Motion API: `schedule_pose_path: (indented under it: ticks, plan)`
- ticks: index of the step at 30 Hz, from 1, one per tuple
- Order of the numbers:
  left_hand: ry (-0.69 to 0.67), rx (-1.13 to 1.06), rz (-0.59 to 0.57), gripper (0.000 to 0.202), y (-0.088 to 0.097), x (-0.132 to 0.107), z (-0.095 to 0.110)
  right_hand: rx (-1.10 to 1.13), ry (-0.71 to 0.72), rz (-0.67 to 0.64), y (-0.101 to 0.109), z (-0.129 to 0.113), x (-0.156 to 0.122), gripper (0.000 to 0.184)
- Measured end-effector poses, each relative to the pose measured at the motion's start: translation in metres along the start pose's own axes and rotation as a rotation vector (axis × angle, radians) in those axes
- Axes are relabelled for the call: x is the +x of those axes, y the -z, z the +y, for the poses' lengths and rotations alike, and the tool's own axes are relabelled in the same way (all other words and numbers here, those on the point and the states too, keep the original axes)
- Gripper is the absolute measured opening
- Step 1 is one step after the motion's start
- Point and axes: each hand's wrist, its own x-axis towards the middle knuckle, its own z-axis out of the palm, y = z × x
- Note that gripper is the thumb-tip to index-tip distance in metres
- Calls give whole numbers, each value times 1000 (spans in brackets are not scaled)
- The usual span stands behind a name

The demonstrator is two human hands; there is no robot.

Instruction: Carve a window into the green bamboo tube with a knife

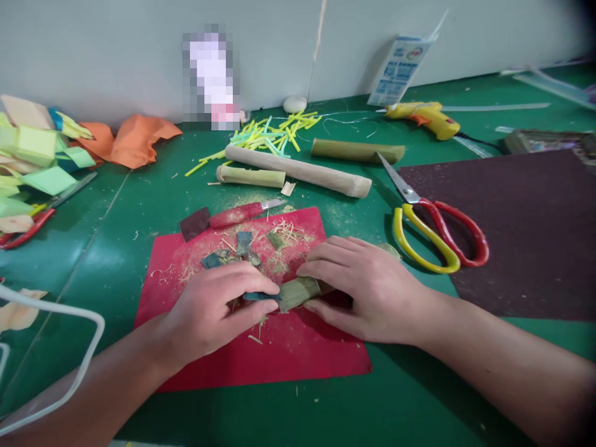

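Head view: I see my right fingers (pixel 321 270) grasping the bamboo (pixel 298 293) over the red sheet (pixel 261 360), apparently to steady it, while my left fingers (pixel 246 279) pinch a dark strip (pixel 259 297) at its left end. The sheet probably lies there to keep shavings (pixel 292 231) off the table (pixel 410 397).

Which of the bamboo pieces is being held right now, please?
The green piece over the red sheet, held in the right hand; the long pale stick, the short stick and the dark stick lie beyond the sheet, untouched.
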Motion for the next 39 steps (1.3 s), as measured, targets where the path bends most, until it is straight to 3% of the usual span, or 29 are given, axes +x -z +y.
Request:
schedule_pose_path:
  ticks: [12,39]
  plan:
    - [-84,105,-43,12,1,-3,1,36,-18,14,-3,-1,1,23]
    - [-32,110,-61,11,-7,-3,5,25,-21,22,-5,1,1,21]
